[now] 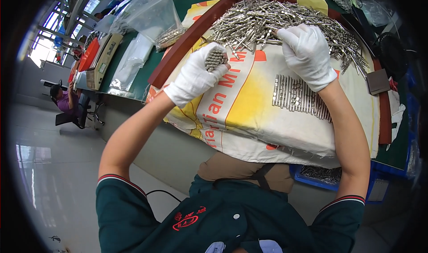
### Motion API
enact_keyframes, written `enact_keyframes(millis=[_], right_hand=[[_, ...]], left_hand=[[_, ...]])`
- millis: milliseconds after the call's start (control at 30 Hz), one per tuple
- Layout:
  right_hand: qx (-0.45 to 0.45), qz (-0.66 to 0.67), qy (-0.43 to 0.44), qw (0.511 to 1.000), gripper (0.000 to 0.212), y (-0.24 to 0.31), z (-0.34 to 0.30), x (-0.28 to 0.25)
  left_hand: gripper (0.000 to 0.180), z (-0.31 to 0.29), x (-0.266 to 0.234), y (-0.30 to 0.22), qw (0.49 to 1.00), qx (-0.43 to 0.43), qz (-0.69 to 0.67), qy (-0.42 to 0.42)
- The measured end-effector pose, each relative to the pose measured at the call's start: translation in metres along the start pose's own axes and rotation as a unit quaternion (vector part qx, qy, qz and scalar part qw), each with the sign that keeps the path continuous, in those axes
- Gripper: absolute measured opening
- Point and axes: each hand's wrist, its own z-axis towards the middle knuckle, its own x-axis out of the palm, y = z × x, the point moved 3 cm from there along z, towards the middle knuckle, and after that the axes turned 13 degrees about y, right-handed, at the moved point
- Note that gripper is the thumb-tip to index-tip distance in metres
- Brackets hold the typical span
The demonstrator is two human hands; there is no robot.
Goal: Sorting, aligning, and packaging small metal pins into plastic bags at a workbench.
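Observation:
My left hand (200,72), in a white glove with the fingertips bare, is wrapped round a bundle of thin metal rods (216,59), their ends facing right. Over the near side of a large heap of loose metal rods (263,19), my right hand (307,52) is closed, gloved the same way. Whatever its fingers pinch, if anything, is too small or hidden to name. A row of metal rods (296,97) lies side by side on the printed woven sack cloth (249,115), partly behind my right forearm.
A dark red wooden frame (187,39) borders the cloth. On the green table at left are clear plastic bags (154,19) and a scale (102,59) with a red tray. A dark block (378,81) sits at right. Below stands a blue bin (316,177). Another person (69,99) sits far left.

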Motion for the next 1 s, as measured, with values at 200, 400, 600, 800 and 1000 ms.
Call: enact_keyframes(millis=[200, 400, 600, 800, 1000], right_hand=[[0.006, 0.014, 0.018, 1.000, 0.017, -0.001, 0.004, 0.000], [0.028, 0.148, 0.057, 0.987, 0.025, 0.030, 0.008, -0.004], [0.034, 0.267, 0.173, 0.947, 0.019, 0.070, 0.019, -0.002], [0.081, 0.307, 0.168, 0.933, 0.017, 0.076, 0.013, 0.009], [0.111, 0.364, 0.170, 0.909, 0.018, 0.075, 0.008, 0.015]], left_hand=[[0.019, -0.005, 0.030, -0.006, 0.924, 0.073, -0.348, -0.141], [0.016, -0.004, 0.052, 0.010, 0.942, -0.023, -0.326, -0.073], [0.019, -0.005, 0.046, 0.013, 0.939, 0.018, -0.335, -0.078], [0.020, -0.004, 0.045, 0.008, 0.947, 0.032, -0.315, -0.054], [0.020, -0.005, 0.049, 0.011, 0.949, 0.051, -0.308, -0.045]])
